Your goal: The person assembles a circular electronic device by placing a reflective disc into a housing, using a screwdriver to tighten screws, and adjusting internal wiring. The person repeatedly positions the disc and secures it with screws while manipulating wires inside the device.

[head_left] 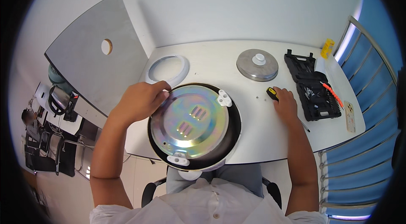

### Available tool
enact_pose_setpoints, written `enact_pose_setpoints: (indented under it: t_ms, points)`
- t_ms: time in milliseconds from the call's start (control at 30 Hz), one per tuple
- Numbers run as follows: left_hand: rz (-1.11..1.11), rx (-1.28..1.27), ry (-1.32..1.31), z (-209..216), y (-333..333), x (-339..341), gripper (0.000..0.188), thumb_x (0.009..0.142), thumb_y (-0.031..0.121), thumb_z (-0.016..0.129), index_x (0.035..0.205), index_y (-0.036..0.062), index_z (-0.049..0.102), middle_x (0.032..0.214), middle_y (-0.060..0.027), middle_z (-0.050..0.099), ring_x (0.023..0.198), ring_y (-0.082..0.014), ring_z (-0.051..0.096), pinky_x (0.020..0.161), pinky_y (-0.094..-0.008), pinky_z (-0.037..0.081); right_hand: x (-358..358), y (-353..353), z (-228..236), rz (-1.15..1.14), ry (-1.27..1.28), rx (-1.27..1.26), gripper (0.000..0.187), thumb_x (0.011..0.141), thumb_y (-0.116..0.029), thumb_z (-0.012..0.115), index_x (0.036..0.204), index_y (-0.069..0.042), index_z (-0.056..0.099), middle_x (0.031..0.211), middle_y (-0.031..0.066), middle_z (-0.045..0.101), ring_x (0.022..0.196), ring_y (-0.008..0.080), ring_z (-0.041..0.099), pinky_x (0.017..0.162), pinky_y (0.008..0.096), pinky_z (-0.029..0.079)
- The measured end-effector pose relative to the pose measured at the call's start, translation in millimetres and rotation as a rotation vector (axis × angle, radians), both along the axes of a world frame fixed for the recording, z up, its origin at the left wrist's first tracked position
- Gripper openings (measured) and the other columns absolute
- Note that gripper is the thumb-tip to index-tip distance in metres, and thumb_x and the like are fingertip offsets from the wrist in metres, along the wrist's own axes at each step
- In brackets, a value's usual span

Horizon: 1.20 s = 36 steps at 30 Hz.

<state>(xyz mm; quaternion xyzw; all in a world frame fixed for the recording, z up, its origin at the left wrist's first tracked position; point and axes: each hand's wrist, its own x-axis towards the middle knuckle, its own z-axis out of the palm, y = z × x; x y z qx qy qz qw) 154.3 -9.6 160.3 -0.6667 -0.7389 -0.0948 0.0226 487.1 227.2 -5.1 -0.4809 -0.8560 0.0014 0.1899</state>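
Note:
An upturned round appliance, a black pan-like body (234, 133) with an iridescent metal base plate (207, 135), rests at the table's near edge, partly above my lap. White feet show on the plate, one foot (224, 98) at upper right and another foot (178, 159) at the bottom. My left hand (146, 100) closes its thumb and fingers on the plate's upper-left edge, hiding what is under them. To the right, my right hand (286, 105) curls over a screwdriver (272, 93) with a yellow and black handle. Its shaft end comes out beyond my wrist, close to the tabletop.
A pale ring (184, 69) lies behind the appliance. Farther right sits a metal lid (249, 69) with a white knob. Beside it are an open black tool case (323, 113), an orange flexible tool (333, 94), a remote (349, 116), a yellow container (327, 48) and small screws (257, 97).

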Motion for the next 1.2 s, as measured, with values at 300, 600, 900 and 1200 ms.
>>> enact_pose_setpoints:
  t_ms: [300,600,900,1200]
  points:
    - [0.074,-0.022,-0.152,4,-2,5,0.016,0.087,0.016,0.051,0.094,0.0083,0.063,0.066,-0.0133,0.060,0.061,-0.0299,0.059,0.060,-0.0372,0.045,-17,-12,9,0.145,0.156,0.296,0.037,0.069,-0.011,0.070,0.104,-0.012,0.062,0.096,0.0027,0.052,0.093,0.0231,0.050,0.075,0.0384,0.044]
    - [0.078,0.087,-0.409,3,1,-19,0.023,0.091,0.019,0.047,0.089,0.0023,0.063,0.059,-0.0103,0.053,0.051,-0.0190,0.049,0.055,-0.0314,0.042,-31,-2,-15,0.158,-0.024,0.404,0.002,0.069,-0.011,0.066,0.069,-0.010,0.064,0.081,0.0010,0.053,0.084,0.0209,0.050,0.064,0.0344,0.045]
    - [0.163,0.532,-0.921,-42,32,-72,0.030,0.095,0.025,0.043,0.091,0.0020,0.063,0.066,0.0022,0.050,0.054,-0.0062,0.041,0.051,-0.0221,0.036,-34,-6,-15,0.277,0.104,0.354,0.002,0.074,-0.004,0.060,0.074,-0.006,0.058,0.074,0.0088,0.058,0.077,0.0251,0.054,0.064,0.0371,0.045]
    - [0.207,0.755,-1.284,-138,39,-103,0.032,0.095,0.032,0.044,0.095,0.0051,0.062,0.070,0.0046,0.049,0.063,-0.0043,0.044,0.055,-0.0204,0.035,-37,-61,55,0.194,1.229,-0.281,0.008,0.077,0.004,0.058,0.081,-0.004,0.057,0.076,0.0089,0.059,0.064,0.0138,0.051,0.062,0.0244,0.043]
